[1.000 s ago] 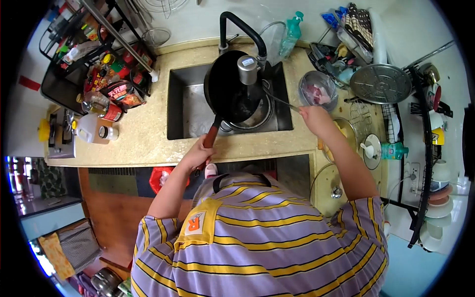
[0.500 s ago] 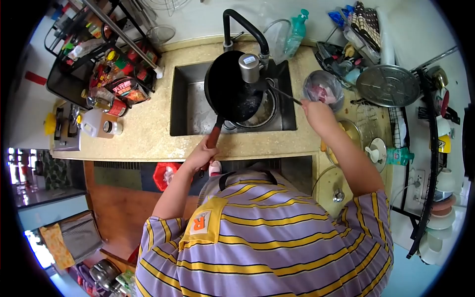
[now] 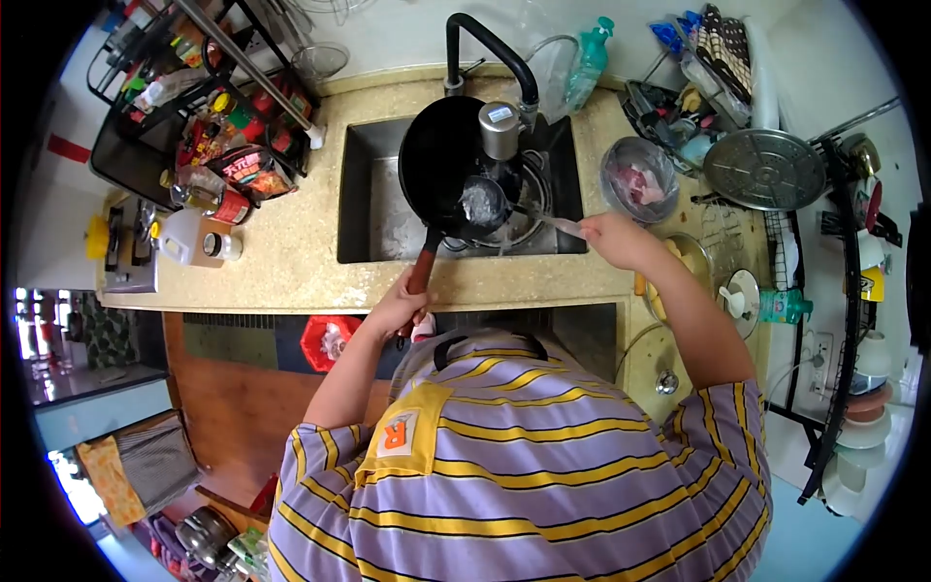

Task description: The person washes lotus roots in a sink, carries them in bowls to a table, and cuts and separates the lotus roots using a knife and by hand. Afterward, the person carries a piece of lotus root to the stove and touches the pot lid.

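My left hand [image 3: 396, 308] is wrapped round the brown handle of a black wok [image 3: 433, 165]. The wok is tilted over the sink [image 3: 369, 233], under the black faucet [image 3: 514, 63] with its silver head. In my right hand [image 3: 613, 241] is the handle of a ladle [image 3: 483, 201]. Its bowl, holding what looks like water, is at the wok's lower right edge; I cannot tell if they touch. Below the wok, a round metal pan or lid [image 3: 531, 223] lies partly hidden in the sink.
Right of the sink stands a clear bowl of raw meat [image 3: 638, 182]. Behind it are a round metal lid [image 3: 766, 170] and a utensil rack. A green soap bottle [image 3: 588, 63] is near the wall. Condiments and a jug [image 3: 181, 239] stand left. A red bin [image 3: 328, 341] is below.
My right hand has moved down slightly, bringing the ladle from beside the faucet head to the wok's lower right edge. The left hand and wok have barely moved.
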`<state>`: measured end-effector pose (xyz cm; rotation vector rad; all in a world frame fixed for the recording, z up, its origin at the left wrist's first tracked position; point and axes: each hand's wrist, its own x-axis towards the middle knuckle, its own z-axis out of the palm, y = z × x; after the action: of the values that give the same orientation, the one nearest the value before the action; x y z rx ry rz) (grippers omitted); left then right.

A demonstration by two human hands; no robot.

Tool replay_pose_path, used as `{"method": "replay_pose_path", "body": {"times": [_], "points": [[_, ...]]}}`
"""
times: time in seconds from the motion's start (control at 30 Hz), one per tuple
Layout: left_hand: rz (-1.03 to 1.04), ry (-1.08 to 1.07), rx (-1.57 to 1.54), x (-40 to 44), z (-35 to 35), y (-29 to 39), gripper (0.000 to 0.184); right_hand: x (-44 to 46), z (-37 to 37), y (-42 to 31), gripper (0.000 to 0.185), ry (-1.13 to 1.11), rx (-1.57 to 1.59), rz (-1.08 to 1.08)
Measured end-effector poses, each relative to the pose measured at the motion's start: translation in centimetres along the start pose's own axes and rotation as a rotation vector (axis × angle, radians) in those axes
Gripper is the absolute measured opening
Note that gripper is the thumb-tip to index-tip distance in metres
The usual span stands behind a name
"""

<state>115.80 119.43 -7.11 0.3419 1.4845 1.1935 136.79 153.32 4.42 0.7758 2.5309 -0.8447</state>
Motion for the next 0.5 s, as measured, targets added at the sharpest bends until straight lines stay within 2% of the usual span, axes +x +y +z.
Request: {"method": "replay_pose_path", "body": {"times": [0.07,0.2,0.27,0.43,0.5], "points": [[-0.007,-0.004,-0.046,-0.8,-1.0,-0.1,0.050,0.4,-0.2,-0.7,0.028,-0.116,0.100,0.044],[-0.038,-0.057,-0.237,-2.1,-3.5,-0.8,0.049,1.7,0.6,-1.0,0.031,-0.213,0.321,0.125],[-0.063,-0.097,-0.343,-2.7,-4.4,-1.1,0.042,2.6,1.2,-1.9,0.031,-0.273,0.448,0.149],[-0.090,-0.183,-0.517,-3.2,-4.3,0.0,0.032,5.9,5.2,-6.0,0.029,0.049,0.195,-0.155],[-0.090,-0.216,-0.515,-2.8,-4.3,0.2,0.032,6.5,5.0,-8.6,0.029,0.151,0.150,-0.116]]}}
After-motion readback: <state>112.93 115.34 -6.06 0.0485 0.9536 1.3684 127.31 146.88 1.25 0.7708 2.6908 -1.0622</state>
